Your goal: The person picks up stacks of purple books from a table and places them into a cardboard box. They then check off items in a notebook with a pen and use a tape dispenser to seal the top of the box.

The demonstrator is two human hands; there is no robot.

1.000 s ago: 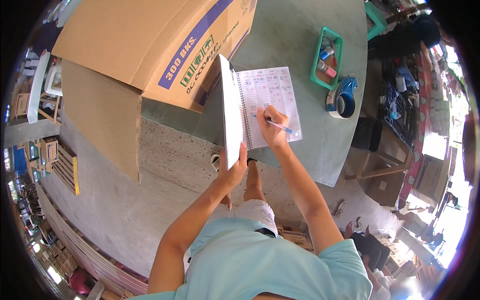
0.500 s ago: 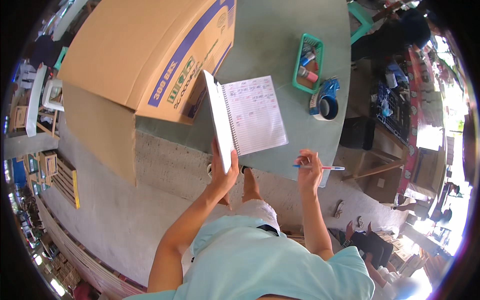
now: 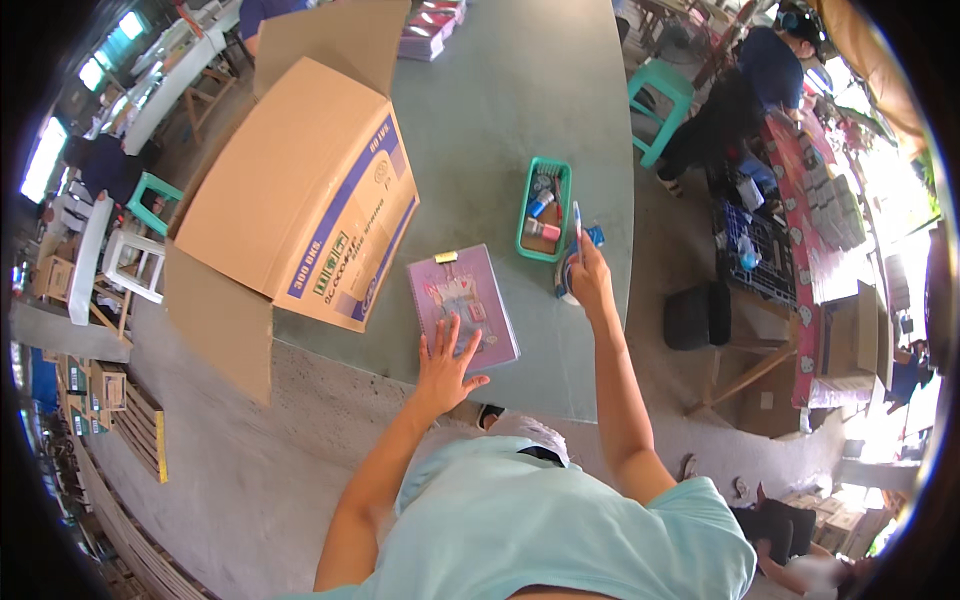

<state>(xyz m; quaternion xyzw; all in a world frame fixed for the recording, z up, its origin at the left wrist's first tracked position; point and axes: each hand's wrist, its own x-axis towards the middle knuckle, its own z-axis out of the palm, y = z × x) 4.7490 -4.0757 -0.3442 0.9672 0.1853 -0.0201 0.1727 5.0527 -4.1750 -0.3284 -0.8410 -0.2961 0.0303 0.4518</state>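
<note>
A spiral notebook with a pinkish-purple cover lies closed at the table's near edge, a yellow-and-dark clip at its top. My left hand rests on the lower part of its cover, fingers spread. To the right, my right hand grips a pen that points upward, away from me. Beneath and beside that hand is a round, cup-like holder with blue on it, mostly hidden by the hand. Just left of it sits a green plastic basket with small bottles and other little items inside.
A large open cardboard box stands on the grey-green table at the left, flaps spread. Pink-covered packs lie at the far edge. Beyond the table's right side are a green stool, a dark bin and a person.
The notebook, open and partly lifted before, is now closed and flat. My left hand went from holding it to lying on its cover. My right hand moved forward with the pen, now pointing upward.
</note>
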